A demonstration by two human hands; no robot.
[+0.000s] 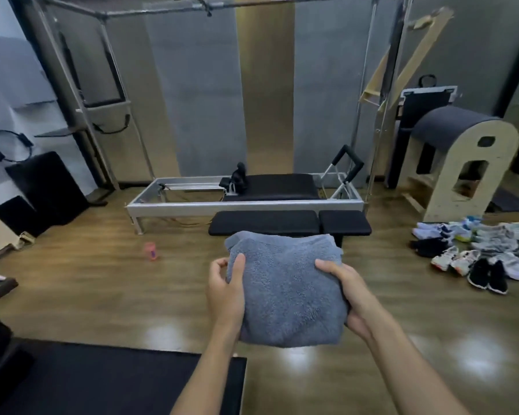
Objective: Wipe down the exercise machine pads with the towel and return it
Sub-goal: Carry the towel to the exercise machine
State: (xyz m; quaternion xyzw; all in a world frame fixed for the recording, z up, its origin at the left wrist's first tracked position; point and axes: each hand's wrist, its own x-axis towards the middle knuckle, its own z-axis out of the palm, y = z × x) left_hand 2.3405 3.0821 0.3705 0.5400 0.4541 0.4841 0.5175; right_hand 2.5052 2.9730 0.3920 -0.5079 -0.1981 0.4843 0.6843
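A folded blue-grey towel (285, 286) is held in front of me at chest height, above the wooden floor. My left hand (225, 292) grips its left edge with the thumb on top. My right hand (346, 295) holds its right side, fingers wrapped underneath. Beyond the towel stands a low bench with two black pads (264, 221) (343, 223). Behind it is the exercise machine (243, 202) with a silver frame and a black carriage pad (276, 185).
A black padded surface (111, 381) lies at the bottom left near me. Several shoes (477, 253) are scattered on the floor at right, by a wooden barrel with a grey pad (453, 157). A pink bottle (151, 251) stands on the floor at left. Black mats (42, 187) lean on the left wall.
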